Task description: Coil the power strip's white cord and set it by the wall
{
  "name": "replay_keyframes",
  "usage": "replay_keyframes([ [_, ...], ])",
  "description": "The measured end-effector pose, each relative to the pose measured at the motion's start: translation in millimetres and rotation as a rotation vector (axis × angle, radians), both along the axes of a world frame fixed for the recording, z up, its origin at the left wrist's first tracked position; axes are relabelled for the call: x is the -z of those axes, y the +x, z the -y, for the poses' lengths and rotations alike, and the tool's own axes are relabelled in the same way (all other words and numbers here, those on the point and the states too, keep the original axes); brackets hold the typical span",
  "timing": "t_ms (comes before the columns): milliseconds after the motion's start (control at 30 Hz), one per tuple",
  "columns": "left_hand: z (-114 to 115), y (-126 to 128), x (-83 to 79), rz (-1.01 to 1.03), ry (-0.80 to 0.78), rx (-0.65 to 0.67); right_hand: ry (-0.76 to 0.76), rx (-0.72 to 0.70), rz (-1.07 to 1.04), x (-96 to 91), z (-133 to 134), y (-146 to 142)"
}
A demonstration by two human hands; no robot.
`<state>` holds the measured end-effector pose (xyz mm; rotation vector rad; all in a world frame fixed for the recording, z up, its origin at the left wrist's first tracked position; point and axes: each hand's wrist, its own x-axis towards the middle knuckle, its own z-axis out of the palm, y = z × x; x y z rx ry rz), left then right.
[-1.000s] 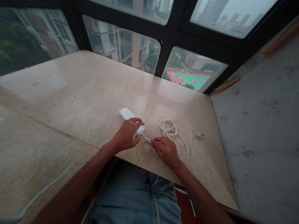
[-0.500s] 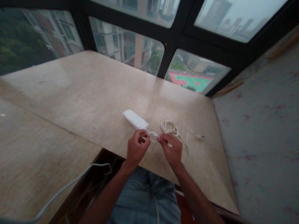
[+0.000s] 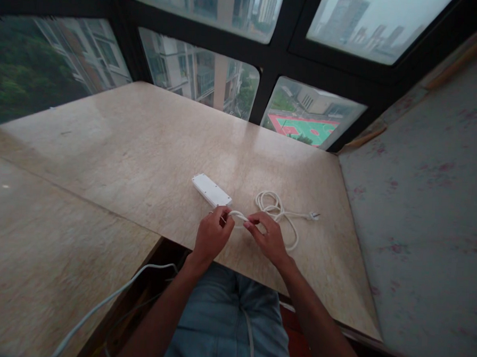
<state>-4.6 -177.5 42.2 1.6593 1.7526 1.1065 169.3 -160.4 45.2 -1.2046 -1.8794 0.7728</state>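
Beige countertop before windows, left hand and right hand each pinching white cord, power strip just beyond the left, plug right of both.

Near end of white strip hidden behind left hand; its underside, against surface, out of sight. Marks on strip's upper face too small to identify. Parts of white cord covered by both hands; whether it runs on into coil cannot be told past right hand. Prongs of plug too small for detail. Pale cable cut off by bottom edge, other end lost in dark gap. Forearms, trousers cropped at bottom. Distant towers hazy.
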Motion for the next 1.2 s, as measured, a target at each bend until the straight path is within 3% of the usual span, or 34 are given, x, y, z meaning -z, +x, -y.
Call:
replay_keyframes([
  [167,-2.4,-11.3,-20.3,-0.239,-0.101,0.143,-0.017,-0.034,0.029,11.6,3.5,1.6],
  [300,-12.5,-17.8,-41.4,-0.467,-0.093,0.238,0.039,-0.025,0.026,14.2,4.0,-0.1],
  [467,-28.3,-18.1,-59.3,-0.582,-0.113,0.392,0.09,-0.006,0.061,12.3,5.1,-2.5],
  [667,-52.0,-16.6,-60.5,-0.602,-0.162,0.755,0.087,-0.001,0.105,20.3,10.6,-4.6],
  [733,-59.1,-17.1,-56.3,-0.596,-0.173,0.812,0.09,0.007,0.119,21.0,11.8,-5.0],
  [867,-64.8,-19.1,-46.9,-0.548,-0.152,0.798,0.102,0.02,0.128,18.6,13.5,-6.0],
  [1067,-54.5,-18.6,-41.9,-0.601,-0.121,0.626,0.142,0.048,0.082,22.0,14.0,-4.2],
  [1200,-48.6,-18.7,-39.2,-0.496,-0.115,0.5,0.138,0.069,-0.004,27.6,13.4,-2.4],
])
